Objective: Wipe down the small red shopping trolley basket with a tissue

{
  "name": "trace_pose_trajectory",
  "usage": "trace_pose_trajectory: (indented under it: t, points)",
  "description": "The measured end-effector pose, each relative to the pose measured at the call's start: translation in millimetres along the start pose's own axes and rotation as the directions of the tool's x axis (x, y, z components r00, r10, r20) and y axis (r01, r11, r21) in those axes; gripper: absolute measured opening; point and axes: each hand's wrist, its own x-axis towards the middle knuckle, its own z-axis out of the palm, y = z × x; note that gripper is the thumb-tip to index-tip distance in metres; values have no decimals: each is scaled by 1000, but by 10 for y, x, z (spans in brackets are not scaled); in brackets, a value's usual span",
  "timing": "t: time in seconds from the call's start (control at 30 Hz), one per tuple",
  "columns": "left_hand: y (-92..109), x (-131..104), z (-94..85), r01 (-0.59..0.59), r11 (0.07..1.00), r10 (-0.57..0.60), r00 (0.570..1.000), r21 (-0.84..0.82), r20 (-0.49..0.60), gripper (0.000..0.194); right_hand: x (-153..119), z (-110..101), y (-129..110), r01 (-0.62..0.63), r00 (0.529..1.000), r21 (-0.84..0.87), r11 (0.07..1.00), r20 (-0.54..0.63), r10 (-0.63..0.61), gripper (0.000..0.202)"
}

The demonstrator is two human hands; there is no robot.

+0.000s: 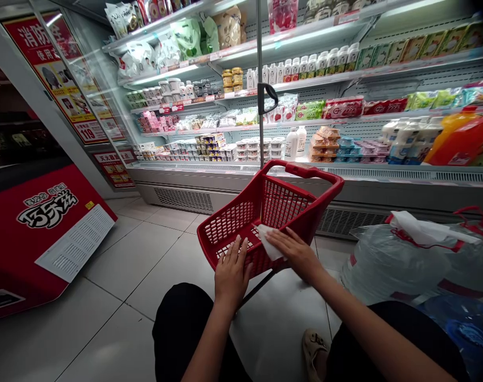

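A red plastic shopping cart [279,204] with perforated basket walls stands in front of me, its looped handle at the far right. My left hand [231,273] lies on the near rim of the basket, fingers stretched out flat and holding nothing. In my right hand [299,254] is a white wipe [268,241], spread under the fingers against the near side of the basket. Part of the wipe is hidden beneath those fingers, and its free corner sticks out to the left over the rim.
A glass-fronted refrigerated display [233,127] with a black door handle [268,99] runs behind the cart. To the left is a red freezer cabinet [34,249]. Large plastic water bottles [396,262] stand at the right, close to my knee. Pale floor tiles [118,297] lie below.
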Motion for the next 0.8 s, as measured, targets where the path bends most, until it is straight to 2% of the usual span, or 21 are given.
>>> trace_pose_trajectory:
  t: [0.13, 0.23, 0.37, 0.5, 0.63, 0.7, 0.8]
  points:
    - [62, 24, -6, 21, 1000, -21, 999, 5, 25, 73, -115, -200, 584, -79, 996, -95, 992, -39, 75, 73]
    - [126, 61, 21, 35, 999, -35, 999, 5, 36, 75, -106, -217, 691, -126, 991, -145, 981, -53, 119, 73]
    - [200, 111, 73, 65, 998, -66, 997, 23, 30, 80, -10, -79, 412, -151, 988, -166, 974, -57, 143, 70]
    - [268, 125, 83, 67, 998, -68, 997, 15, 44, 82, 73, 101, -101, -86, 996, -87, 992, -37, 83, 69]
    - [294, 96, 59, 51, 996, -50, 999, -76, 19, 98, 112, 198, -531, -18, 999, 33, 999, -44, 19, 69]
    - [239, 68, 33, 10, 986, -9, 1000, -164, 9, 104, 107, 192, -585, 26, 999, 79, 997, -29, -24, 71]
    - [22, 19, -26, -56, 969, 62, 998, -240, 16, 94, 67, 129, -423, 56, 998, 108, 993, -3, -56, 74]
